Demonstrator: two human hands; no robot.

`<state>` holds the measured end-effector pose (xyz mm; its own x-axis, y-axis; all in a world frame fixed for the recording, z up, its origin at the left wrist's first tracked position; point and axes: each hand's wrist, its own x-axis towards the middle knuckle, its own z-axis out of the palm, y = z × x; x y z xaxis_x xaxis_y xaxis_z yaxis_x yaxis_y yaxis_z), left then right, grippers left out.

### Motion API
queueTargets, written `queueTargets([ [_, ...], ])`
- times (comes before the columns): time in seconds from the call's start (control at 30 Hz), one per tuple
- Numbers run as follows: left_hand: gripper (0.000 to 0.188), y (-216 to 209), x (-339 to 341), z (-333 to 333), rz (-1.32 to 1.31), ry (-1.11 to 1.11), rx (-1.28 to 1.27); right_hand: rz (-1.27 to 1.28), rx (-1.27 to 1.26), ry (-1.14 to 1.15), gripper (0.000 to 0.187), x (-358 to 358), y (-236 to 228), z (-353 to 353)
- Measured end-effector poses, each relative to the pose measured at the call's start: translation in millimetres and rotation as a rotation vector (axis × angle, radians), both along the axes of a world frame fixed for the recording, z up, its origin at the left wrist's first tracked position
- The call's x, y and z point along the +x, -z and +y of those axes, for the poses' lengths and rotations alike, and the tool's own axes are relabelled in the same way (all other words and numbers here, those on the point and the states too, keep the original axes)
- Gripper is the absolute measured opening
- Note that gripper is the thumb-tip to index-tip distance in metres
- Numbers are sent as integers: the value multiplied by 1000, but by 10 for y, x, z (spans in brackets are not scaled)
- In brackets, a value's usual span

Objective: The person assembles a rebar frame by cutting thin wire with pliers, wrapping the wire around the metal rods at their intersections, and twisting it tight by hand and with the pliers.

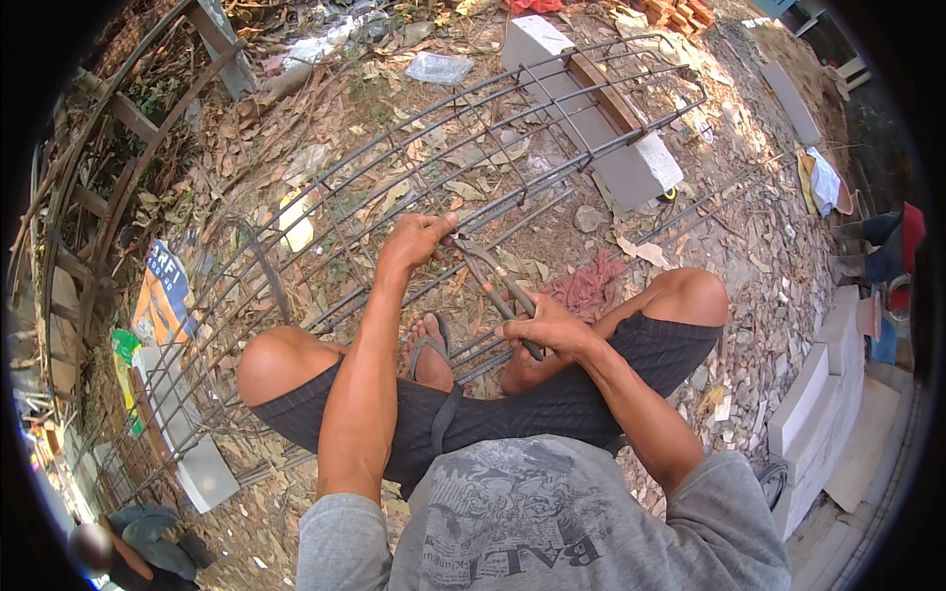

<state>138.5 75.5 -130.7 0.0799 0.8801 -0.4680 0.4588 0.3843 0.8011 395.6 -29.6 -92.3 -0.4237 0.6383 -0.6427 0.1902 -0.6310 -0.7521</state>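
Clasping pincers point(507, 284) in right hand point(554, 325); holding left hand point(419, 241) curled at rebar cage point(522, 194). See blue-and-orange sack point(168, 281) leftward of grip; cannot tell left-hand pinch or contents.

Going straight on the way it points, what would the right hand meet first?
Probably the steel bar cage, close beside the left hand. The right hand has its grip on the pincers, so their head would lead; whether it touches the cage now is unclear in depth.
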Motion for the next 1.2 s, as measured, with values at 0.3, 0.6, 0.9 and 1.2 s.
queueTargets([
  [0.3, 56, -26, 33, 30, 1, 1, -31, -996, 1168, -122, 42, -7, 177, -119],
  [0.6, 58, 1, -26, -42, -41, -14, -6, -313, 168, -169, 41, -54, 311, -9],
  [0.9, 57, -109, 261, -214, 295, -128, 293, -278, 418, -129, 56, -108, 194, -23],
  [1.2, 59, -182, 201, -210, 278, -91, 187, -539, 853, -67, 50, -151, 287, -94],
])
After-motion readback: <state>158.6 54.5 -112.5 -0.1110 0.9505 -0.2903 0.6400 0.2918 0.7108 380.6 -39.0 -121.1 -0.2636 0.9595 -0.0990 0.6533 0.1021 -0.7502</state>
